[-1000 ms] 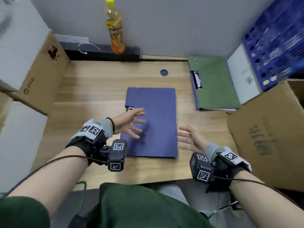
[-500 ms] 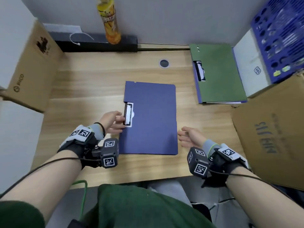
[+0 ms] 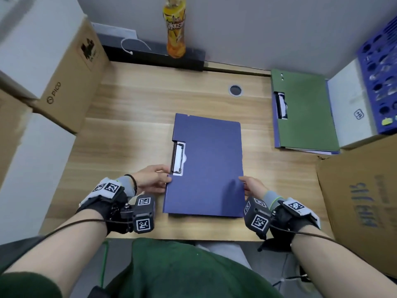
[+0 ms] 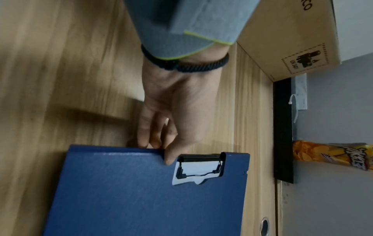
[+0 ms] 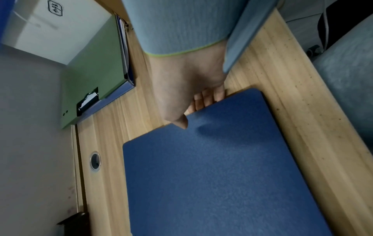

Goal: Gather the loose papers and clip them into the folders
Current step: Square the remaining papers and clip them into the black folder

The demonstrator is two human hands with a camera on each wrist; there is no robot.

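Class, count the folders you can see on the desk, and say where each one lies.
2. The blue folder lies mid-desk, gripped by the left hand and right hand. The green folder lies far right; others may hide beneath it.

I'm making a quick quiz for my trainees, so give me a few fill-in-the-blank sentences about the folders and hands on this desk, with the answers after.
1. The left hand and the right hand both hold the ____ folder by its side edges.
2. The green folder lies on top of another ____ folder.
3. The clip on the held folder sits beside the ____ hand.
4. The orange bottle stands on a ____ bar by the wall.

Answers: blue; blue; left; black
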